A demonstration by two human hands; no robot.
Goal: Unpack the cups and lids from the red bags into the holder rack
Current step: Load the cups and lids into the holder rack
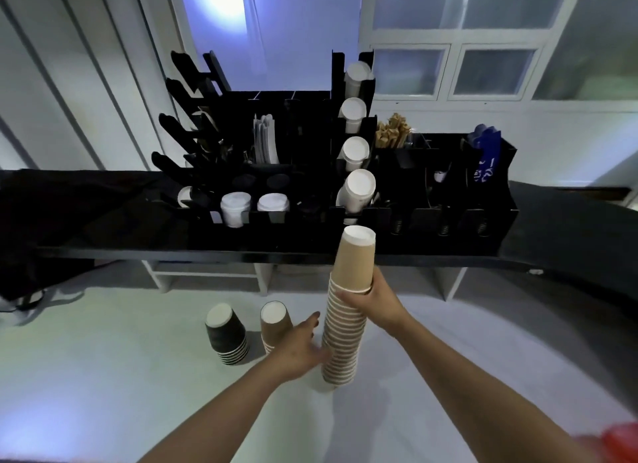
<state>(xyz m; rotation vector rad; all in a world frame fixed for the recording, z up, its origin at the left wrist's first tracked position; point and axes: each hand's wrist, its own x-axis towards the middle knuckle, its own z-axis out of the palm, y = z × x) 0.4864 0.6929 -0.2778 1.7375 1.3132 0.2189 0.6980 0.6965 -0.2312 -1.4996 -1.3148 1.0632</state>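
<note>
A tall stack of upside-down brown paper cups [347, 310] rises from the white surface in front of me. My right hand [371, 298] grips the stack near its top. My left hand [303, 345] rests with straight fingers against the stack's lower part. The black holder rack [414, 235] stands on a dark shelf behind, with white cups [359, 190] lying in its slanted middle column and white lids [234, 205] in its front wells. A short black cup stack [228, 335] and a short brown cup stack [274, 324] stand to the left. A red bag [621, 440] shows at the bottom right corner.
The rack also holds brown stirrers [393, 131], white sleeves [266, 141] and a blue packet [486, 155]. Its left side has several bare black slanted arms [179, 124]. The dark shelf edge [207, 253] runs across the view; windows and a white wall lie behind.
</note>
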